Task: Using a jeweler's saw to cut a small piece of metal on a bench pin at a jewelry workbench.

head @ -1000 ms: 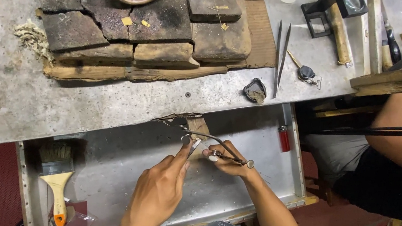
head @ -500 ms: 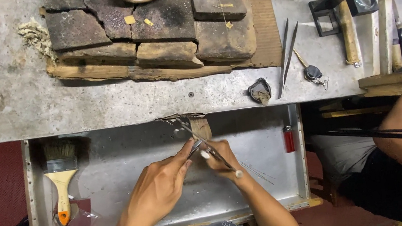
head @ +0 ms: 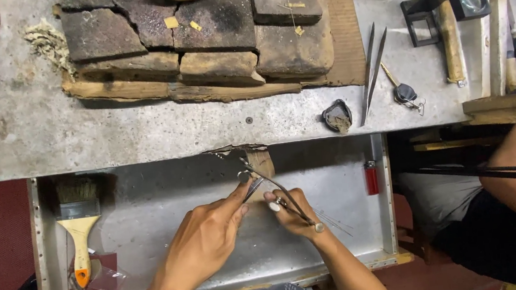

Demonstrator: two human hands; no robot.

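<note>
Left hand (head: 207, 235) pinches a small ring (head: 243, 176) w/ closed grip, right hand (head: 291, 211) clamps pliers (head: 278, 190) on it, both over the metal drawer (head: 151, 218) beside a wooden peg (head: 261, 161) at table (head: 112, 137) edge; brush (head: 79, 228) lies far left.

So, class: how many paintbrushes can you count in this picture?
1. The paintbrush lies at the left end of the metal tray, away from both hands. Others may be hidden.
</note>
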